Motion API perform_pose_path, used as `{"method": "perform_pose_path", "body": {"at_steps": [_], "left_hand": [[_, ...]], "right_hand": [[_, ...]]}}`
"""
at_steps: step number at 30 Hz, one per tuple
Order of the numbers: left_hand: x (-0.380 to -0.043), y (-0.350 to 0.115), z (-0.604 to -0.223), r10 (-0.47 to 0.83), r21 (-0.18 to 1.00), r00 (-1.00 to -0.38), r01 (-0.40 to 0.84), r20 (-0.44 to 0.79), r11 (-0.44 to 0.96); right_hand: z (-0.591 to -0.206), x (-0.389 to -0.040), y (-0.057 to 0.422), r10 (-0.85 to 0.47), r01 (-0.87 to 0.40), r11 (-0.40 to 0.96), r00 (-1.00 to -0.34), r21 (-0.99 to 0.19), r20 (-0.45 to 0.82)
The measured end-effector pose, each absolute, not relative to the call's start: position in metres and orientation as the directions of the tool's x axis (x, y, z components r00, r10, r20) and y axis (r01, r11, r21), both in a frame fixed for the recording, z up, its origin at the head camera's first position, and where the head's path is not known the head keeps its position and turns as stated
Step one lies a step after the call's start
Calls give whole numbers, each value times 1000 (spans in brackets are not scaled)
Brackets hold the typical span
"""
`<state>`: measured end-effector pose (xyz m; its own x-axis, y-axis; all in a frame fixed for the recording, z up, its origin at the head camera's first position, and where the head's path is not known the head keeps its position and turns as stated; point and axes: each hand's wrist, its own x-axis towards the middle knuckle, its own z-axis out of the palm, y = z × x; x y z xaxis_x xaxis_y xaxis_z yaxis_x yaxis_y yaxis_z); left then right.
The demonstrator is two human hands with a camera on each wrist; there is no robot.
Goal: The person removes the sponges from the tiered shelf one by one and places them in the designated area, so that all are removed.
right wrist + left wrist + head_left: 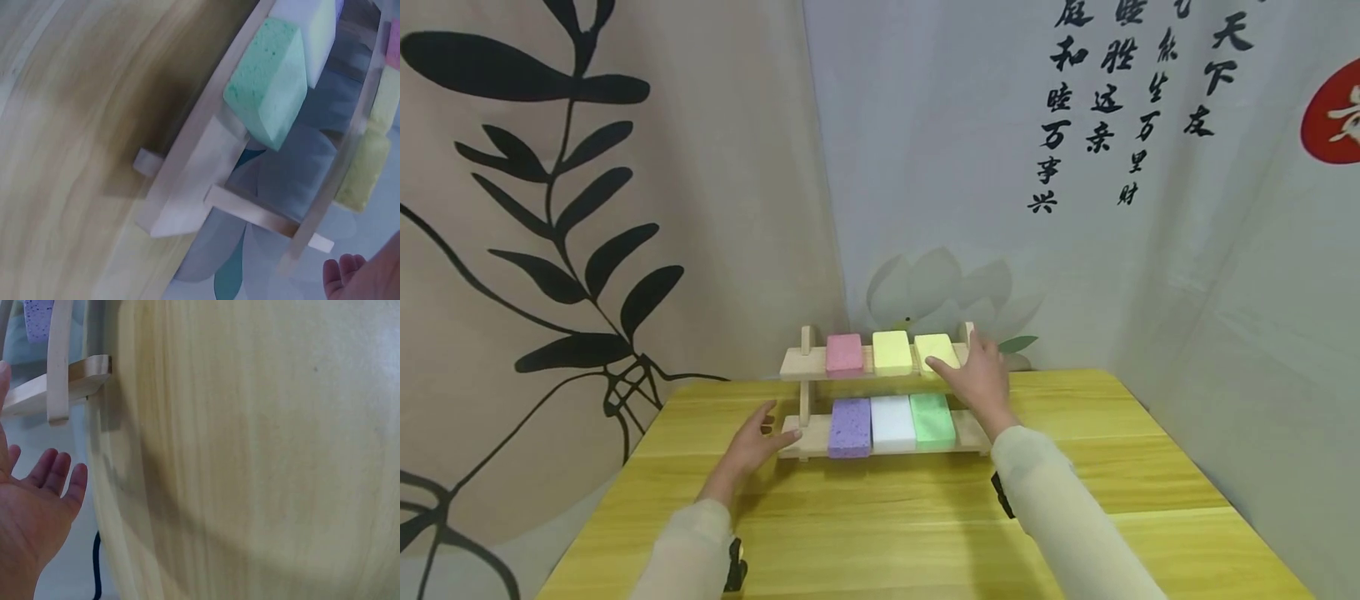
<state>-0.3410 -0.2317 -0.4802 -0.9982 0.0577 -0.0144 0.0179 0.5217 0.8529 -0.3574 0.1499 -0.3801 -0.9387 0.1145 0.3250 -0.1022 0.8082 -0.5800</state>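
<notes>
A two-tier wooden rack (801, 364) stands near the back of the table. On its upper shelf sit a pink sponge (845, 356), a yellow sponge (892, 353) and a second yellow sponge (937, 347). Below them are a purple sponge (850, 429), a white sponge (893, 423) and a green sponge (933, 421). My left hand (750, 447) is at the rack's left end, fingers spread and holding nothing. My right hand (982, 382) reaches to the upper shelf's right end. Its thumb overlaps the second yellow sponge in the head view; the fingers extend by the right post.
The yellowish wooden table (865, 525) stretches in front of the rack. Right behind it hangs a cloth backdrop (925, 167) with printed leaves and writing. A dark cable (97, 565) shows beyond the table edge in the left wrist view.
</notes>
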Motion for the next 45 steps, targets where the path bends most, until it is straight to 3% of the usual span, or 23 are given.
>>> {"method": "perform_pose_path", "body": {"at_steps": [16, 36, 45], "left_hand": [[-340, -231, -500, 58, 876, -998, 0, -32, 483], [-338, -227, -510, 55, 905, -998, 44, 23, 424], [-334, -226, -509, 46, 899, -999, 28, 9, 437]], "right_hand": [[-401, -358, 124, 259, -18, 735, -916, -678, 306], [-417, -364, 114, 337, 34, 696, -897, -718, 285], [-420, -363, 117, 323, -9, 667, -898, -745, 300]]}}
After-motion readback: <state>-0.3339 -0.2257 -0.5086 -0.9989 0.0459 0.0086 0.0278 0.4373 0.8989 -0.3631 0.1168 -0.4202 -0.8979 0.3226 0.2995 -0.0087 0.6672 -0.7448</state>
